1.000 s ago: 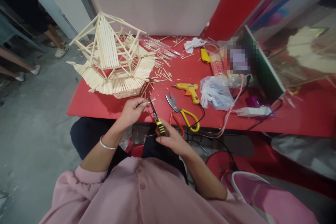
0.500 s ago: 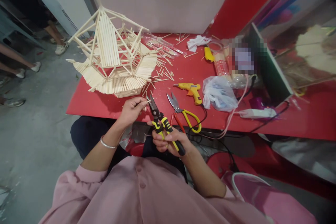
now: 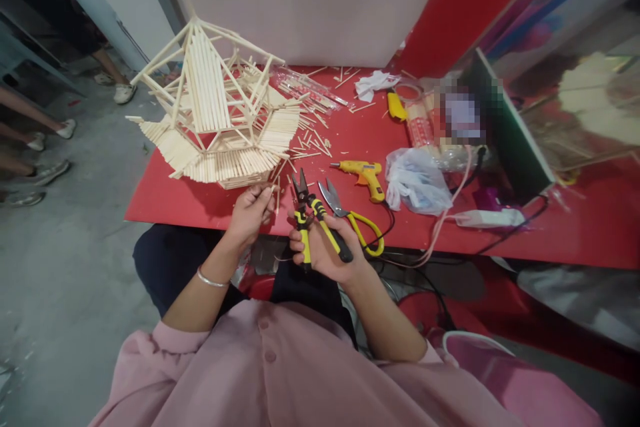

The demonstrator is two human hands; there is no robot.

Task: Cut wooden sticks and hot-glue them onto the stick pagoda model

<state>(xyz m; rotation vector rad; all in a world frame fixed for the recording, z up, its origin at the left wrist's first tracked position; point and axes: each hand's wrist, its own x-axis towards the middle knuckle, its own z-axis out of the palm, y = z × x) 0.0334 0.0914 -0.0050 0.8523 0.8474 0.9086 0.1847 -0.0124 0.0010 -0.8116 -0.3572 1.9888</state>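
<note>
My left hand (image 3: 251,212) is closed in a pinch at the table's front edge, its fingertips round a short wooden stick (image 3: 273,189) that is mostly hidden. In my right hand (image 3: 333,257) are pliers (image 3: 320,213) with yellow-and-black handles, their dark jaws pointing away from me and the handles spread. Just beyond my left hand stands a model building (image 3: 207,87) made of pale wooden sticks, with a peaked frame roof and a flared lower skirt. To the right of the pliers lie scissors (image 3: 334,200) with yellow handles, blades apart.
A yellow glue gun (image 3: 363,172) lies on the red table (image 3: 165,203), by a crumpled plastic bag (image 3: 417,177). Loose stick pieces (image 3: 313,143) are scattered beside the model. A green board (image 3: 510,127) stands at right, and cables hang over the front edge. People's legs show at far left.
My left hand has drawn back slightly left, away from the pliers' jaws. The pliers have turned more upright, and their handles have spread wider in my right hand.
</note>
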